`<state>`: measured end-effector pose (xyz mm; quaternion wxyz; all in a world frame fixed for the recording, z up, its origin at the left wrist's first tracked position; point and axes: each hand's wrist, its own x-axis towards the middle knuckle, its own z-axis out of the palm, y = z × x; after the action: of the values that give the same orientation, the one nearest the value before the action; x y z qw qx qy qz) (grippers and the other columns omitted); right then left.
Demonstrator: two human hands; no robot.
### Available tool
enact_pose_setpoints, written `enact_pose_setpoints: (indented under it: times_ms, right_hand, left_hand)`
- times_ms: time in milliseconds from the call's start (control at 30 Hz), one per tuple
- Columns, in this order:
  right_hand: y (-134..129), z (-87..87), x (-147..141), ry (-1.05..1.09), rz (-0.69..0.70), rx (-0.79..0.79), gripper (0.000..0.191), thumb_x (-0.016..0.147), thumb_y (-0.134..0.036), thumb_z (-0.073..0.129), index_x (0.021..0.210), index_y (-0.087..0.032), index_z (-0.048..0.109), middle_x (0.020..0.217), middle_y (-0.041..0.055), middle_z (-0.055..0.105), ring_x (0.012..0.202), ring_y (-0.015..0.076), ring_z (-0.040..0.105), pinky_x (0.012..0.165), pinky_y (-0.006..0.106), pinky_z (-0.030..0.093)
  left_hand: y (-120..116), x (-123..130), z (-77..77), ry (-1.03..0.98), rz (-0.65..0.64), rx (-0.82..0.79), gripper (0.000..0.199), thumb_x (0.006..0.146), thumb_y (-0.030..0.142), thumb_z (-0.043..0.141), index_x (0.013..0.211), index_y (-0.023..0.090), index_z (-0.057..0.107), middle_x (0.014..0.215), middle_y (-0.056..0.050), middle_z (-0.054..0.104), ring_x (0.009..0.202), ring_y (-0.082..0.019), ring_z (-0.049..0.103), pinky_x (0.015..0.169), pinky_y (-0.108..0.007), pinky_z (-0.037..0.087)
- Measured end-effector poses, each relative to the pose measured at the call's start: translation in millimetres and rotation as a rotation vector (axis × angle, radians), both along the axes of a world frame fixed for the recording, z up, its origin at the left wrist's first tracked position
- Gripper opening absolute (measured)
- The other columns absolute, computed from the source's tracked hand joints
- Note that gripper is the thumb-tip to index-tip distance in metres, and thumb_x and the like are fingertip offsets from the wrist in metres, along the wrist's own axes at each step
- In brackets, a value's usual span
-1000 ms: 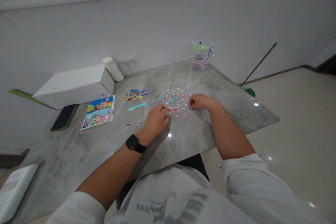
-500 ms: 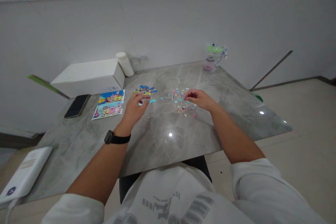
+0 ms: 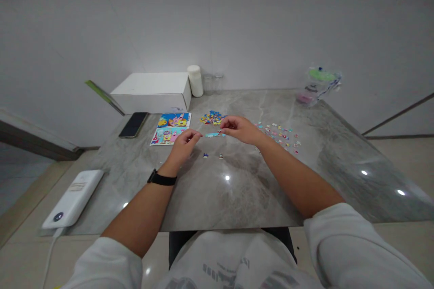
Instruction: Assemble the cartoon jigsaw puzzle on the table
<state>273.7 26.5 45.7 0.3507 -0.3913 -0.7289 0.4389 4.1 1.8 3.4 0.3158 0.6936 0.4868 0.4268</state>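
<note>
Small jigsaw pieces lie on the grey marbled table. My right hand (image 3: 237,128) pinches a tiny jigsaw piece (image 3: 219,132) at the right end of a short light blue strip of pieces (image 3: 212,135). At the strip's left end is my left hand (image 3: 186,142), thumb and fingertips pressed together; whatever is between them is too small to make out. Nearer me lie a blue piece (image 3: 205,156) and a pale, dark-marked piece (image 3: 221,156). Behind my right hand is a heap of blue and yellow pieces (image 3: 212,117); scattered pastel pieces (image 3: 281,133) spread to its right, partly hidden by my forearm.
Two cartoon picture cards (image 3: 174,120) lie left of my left hand, beside a dark phone (image 3: 134,125). Behind stand a white box (image 3: 151,92), a white cylinder (image 3: 195,81) and clear glasses (image 3: 219,83). A plastic bag (image 3: 318,88) stands back right; a white power bank (image 3: 73,198) lies front left.
My right hand has moved left from the scattered pieces to the light blue strip. My left hand has drawn its fingers together at the strip's left end. The view has turned left.
</note>
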Motion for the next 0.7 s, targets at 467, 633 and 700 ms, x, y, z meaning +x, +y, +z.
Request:
enact_pose_setpoints:
  times_ms: [467,633,700]
  right_hand:
    - [-10,-70.7,-32,0.037,0.003,-0.058,0.028,0.085,-0.038,0.076,0.108,-0.023,0.072,0.093,0.0022,0.075,0.08,0.0168,0.066,0.077,0.03,0.052]
    - [-8,-70.5,-36,0.062,-0.023,-0.046,0.025,0.089,-0.032,0.071,0.112,-0.023,0.073,0.092,0.0021,0.077,0.08,0.0171,0.068,0.077,0.03,0.052]
    - [-7,-70.3,-35,0.042,-0.064,-0.019,0.025,0.092,-0.032,0.066,0.115,-0.023,0.074,0.094,0.0023,0.077,0.081,0.0166,0.068,0.078,0.03,0.052]
  left_hand:
    - [-6,12,-10.0,0.206,-0.197,-0.07,0.029,0.093,0.045,0.067,0.086,0.018,0.077,0.082,-0.002,0.073,0.071,-0.014,0.06,0.066,-0.027,0.044]
    - [-8,11,-11.3,0.235,-0.221,-0.065,0.024,0.091,0.039,0.067,0.085,0.019,0.078,0.081,-0.001,0.073,0.071,-0.014,0.061,0.066,-0.026,0.044]
    - [-6,10,-13.1,0.244,-0.201,-0.066,0.022,0.091,0.036,0.067,0.085,0.019,0.078,0.082,-0.002,0.074,0.072,-0.015,0.062,0.067,-0.027,0.045]
